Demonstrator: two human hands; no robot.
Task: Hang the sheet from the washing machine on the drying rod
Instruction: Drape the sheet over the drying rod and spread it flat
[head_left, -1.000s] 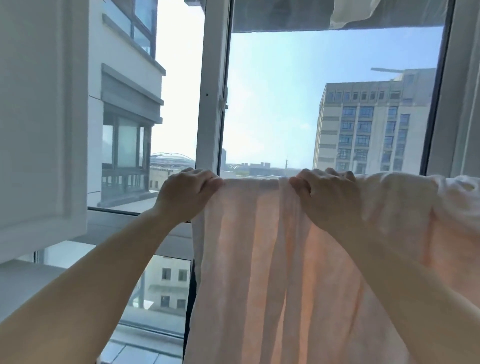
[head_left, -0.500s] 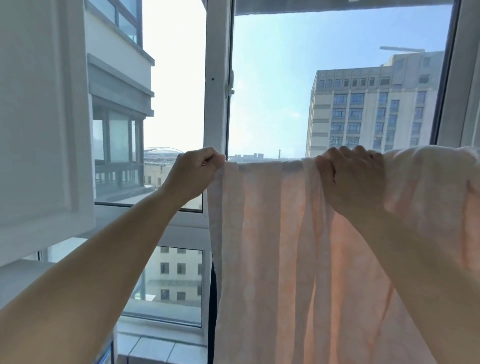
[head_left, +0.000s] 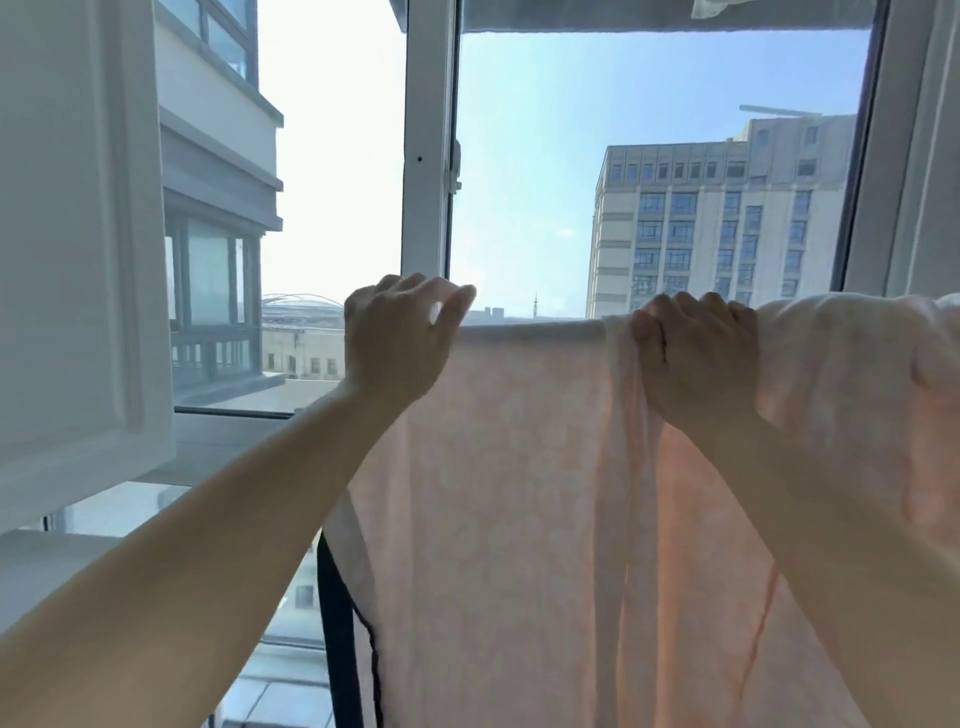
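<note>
Both my hands sit on the pink sheet's (head_left: 519, 493) level top edge: left hand (head_left: 400, 343) loosely pinching its left corner, right hand (head_left: 696, 358) clutching the bunched folds.

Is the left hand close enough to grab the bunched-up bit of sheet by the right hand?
Probably yes. The left hand is at the sheet's top edge, with only flat cloth before the bunched fold beside the right hand. Nothing blocks it.
</note>
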